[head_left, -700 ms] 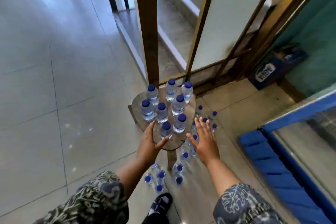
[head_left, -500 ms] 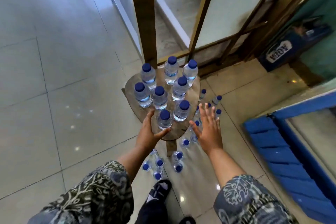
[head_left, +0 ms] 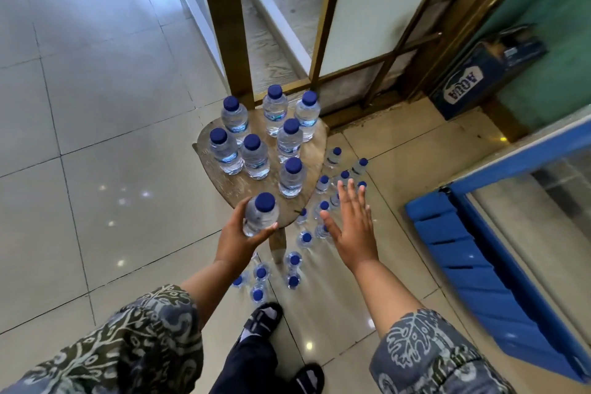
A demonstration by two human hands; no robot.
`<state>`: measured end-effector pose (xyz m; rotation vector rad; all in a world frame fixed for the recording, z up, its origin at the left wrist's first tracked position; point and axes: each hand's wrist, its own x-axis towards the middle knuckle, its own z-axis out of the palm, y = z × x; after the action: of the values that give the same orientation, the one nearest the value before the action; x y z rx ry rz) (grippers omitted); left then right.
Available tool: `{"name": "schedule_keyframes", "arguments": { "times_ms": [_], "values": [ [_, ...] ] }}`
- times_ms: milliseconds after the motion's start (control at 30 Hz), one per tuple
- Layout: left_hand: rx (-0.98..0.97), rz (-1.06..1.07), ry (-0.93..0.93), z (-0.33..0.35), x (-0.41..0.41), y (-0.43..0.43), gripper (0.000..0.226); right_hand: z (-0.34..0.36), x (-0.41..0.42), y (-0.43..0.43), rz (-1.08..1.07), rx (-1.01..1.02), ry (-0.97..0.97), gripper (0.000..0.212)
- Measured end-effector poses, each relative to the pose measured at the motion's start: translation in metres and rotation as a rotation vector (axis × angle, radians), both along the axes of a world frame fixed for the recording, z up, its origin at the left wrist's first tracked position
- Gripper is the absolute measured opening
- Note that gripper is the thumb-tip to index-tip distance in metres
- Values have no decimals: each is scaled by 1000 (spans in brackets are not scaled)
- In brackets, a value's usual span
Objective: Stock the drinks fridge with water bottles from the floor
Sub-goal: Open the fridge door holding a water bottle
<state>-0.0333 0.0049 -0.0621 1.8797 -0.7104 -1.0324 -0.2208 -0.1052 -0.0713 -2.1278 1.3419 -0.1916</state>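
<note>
Most of the frame is glossy tiled floor (head_left: 112, 169). Blue fridge (head_left: 463, 249) runs along the right edge, with a glass front and a louvred panel low down. Wood-framed partition (head_left: 224, 25) is top centre, and a blue carton (head_left: 489, 67) sits against the green wall to its right.

Both forearms come in from the bottom in patterned sleeves. A sandalled foot (head_left: 262, 320) is between them, just short of the nearest floor bottles (head_left: 292, 281).

Wooden stool (head_left: 315, 150) is centre frame, at the foot of the partition. Seven stool bottles (head_left: 254, 155) stand upright on it, blue caps on, packed toward the far side.

The floor bottles are upright and loose. One group is right of the stool, a few are under its near edge, and five are by the stool leg.

Left grip (head_left: 238, 238) is clamped on one bottle (head_left: 260, 216) at the stool's near edge. The thumb is on the near side and the fingers wrap the far left side. The bottle's body sits inside the grip, tilted slightly; the cap is above it and uncovered. Cannot tell if the base touches the wood. It is near the closest stool bottle but apart from it.

Right grip (head_left: 353, 227) is apart: fingers straight and spread, back of hand up, holding nothing. It is over the floor bottles right of the stool, beside the held bottle and not touching it.
</note>
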Motion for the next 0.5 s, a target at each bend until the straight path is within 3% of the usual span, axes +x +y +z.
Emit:
{"name": "schedule_keyframes", "arguments": {
  "times_ms": [367,500],
  "values": [
    [-433,-264,46,212,-110,-16,58,189,-136,46,-96,-224,-47,74],
    [-611,-286,73,290,-160,-48,38,256,-184,33,-205,-379,-61,91]
  ]
}}
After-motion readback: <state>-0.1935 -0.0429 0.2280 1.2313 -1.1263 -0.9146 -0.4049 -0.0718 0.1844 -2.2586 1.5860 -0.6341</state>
